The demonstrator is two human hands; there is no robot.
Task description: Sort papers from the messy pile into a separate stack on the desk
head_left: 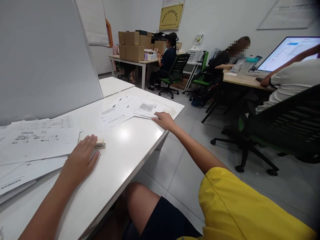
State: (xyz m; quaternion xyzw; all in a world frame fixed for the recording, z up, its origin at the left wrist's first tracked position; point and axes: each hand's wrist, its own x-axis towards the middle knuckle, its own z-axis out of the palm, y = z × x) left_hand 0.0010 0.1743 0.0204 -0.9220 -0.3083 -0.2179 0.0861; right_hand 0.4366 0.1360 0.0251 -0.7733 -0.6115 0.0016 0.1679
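My left hand (81,158) lies over a cream-coloured stapler (100,143) on the white table, fingers stretched out and thumb apart. The stapler's front end sticks out past my fingers; the rest is hidden beneath the hand. Farther off, toward the table's right end, my right hand (163,120) pinches the near corner of a small stack of printed papers (143,112). The top sheet carries a dark square block of print. More loose printed sheets (112,115) spread out to its left.
Large printed sheets (37,140) overlap at the left, below a tall grey partition (45,60). The white table's (125,153) edge runs close to my knee. People sit at other desks, with cardboard boxes (134,53), a monitor (290,53) and an office chair (282,130) around.
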